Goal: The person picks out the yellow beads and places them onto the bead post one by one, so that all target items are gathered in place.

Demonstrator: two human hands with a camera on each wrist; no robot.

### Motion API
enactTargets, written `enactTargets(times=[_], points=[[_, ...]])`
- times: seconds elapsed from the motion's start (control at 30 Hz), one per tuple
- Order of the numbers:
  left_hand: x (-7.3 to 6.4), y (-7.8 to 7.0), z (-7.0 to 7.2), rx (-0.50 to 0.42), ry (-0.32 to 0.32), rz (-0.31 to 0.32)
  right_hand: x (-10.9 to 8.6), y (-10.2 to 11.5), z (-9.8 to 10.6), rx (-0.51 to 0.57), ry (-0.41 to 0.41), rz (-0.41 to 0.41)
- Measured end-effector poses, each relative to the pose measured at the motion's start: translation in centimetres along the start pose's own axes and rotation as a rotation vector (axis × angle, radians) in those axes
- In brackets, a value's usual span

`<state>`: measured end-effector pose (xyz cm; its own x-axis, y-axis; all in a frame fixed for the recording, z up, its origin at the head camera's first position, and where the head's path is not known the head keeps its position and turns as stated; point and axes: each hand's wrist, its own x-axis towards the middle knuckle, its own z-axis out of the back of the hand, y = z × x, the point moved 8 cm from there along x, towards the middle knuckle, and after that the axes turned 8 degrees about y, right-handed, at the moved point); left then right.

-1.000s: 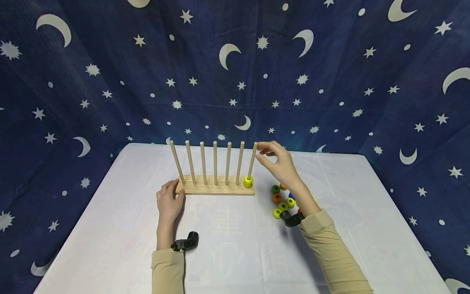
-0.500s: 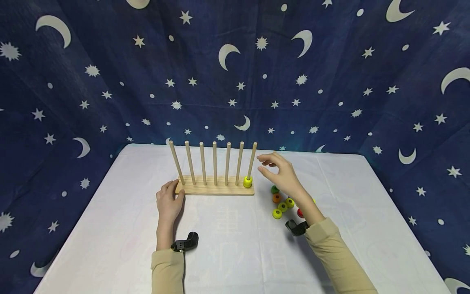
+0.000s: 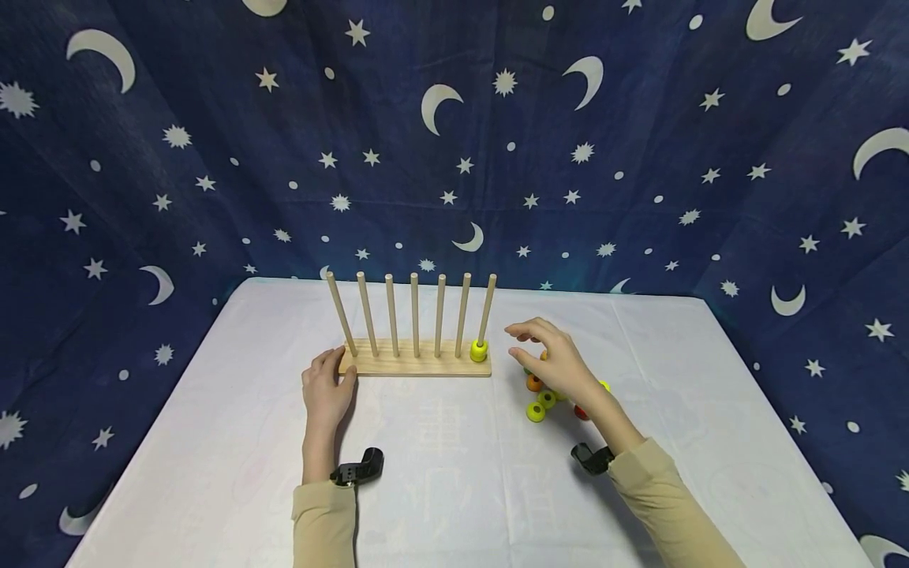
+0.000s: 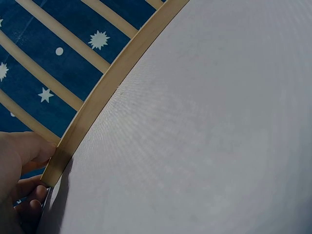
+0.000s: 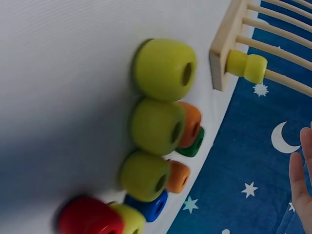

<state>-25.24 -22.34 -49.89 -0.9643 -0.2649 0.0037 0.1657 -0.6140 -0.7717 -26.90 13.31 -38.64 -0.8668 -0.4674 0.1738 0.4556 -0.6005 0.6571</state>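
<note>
A wooden peg rack (image 3: 415,368) with a row of several upright pegs stands on the table. Two yellow beads (image 5: 246,66) are stacked at the foot of its rightmost peg. My left hand (image 3: 328,388) grips the left end of the base between thumb and fingers. To the right of the rack, my right hand (image 3: 557,359) hovers over a cluster of loose beads, fingers gently bent and holding nothing. In the right wrist view the cluster has yellow beads (image 5: 163,70), orange beads (image 5: 190,124), a green bead (image 5: 196,142), a blue bead (image 5: 154,207) and a red bead (image 5: 87,217).
A white cloth (image 3: 440,473) covers the table. Behind it and at both sides hangs a dark blue curtain (image 3: 398,118) with moons and stars. Black wrist cameras sit on the left wrist (image 3: 358,467) and right wrist (image 3: 592,459).
My right hand has moved from the top of the rightmost peg down and to the right, over the loose beads. The left hand and the rack have stayed in place.
</note>
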Motion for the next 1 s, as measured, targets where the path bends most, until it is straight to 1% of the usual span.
enactTargets(times=[0.3,0.37,0.53,0.67,0.9,1.0], points=[[-0.1,0.0,0.0,0.001,0.001,0.000,-1.8,-1.1,-0.7,-0.034,0.072,-0.036],[-0.1,0.0,0.1,0.003,0.004,0.003,-2.2,-1.0,-0.8,-0.064,0.086,-0.025],[-0.2,0.0,0.1,0.002,-0.003,0.004,-2.8,-0.8,-1.1,-0.170,0.102,0.034],[-0.2,0.0,0.1,-0.002,-0.008,-0.001,-3.3,-0.6,-1.4,-0.215,0.117,0.075],[-0.2,0.0,0.0,-0.004,-0.014,-0.002,-4.4,-0.9,-2.0,-0.294,0.185,0.079],[-0.2,0.0,0.0,-0.002,-0.009,-0.001,-4.9,-1.1,-2.3,-0.316,0.216,0.093]])
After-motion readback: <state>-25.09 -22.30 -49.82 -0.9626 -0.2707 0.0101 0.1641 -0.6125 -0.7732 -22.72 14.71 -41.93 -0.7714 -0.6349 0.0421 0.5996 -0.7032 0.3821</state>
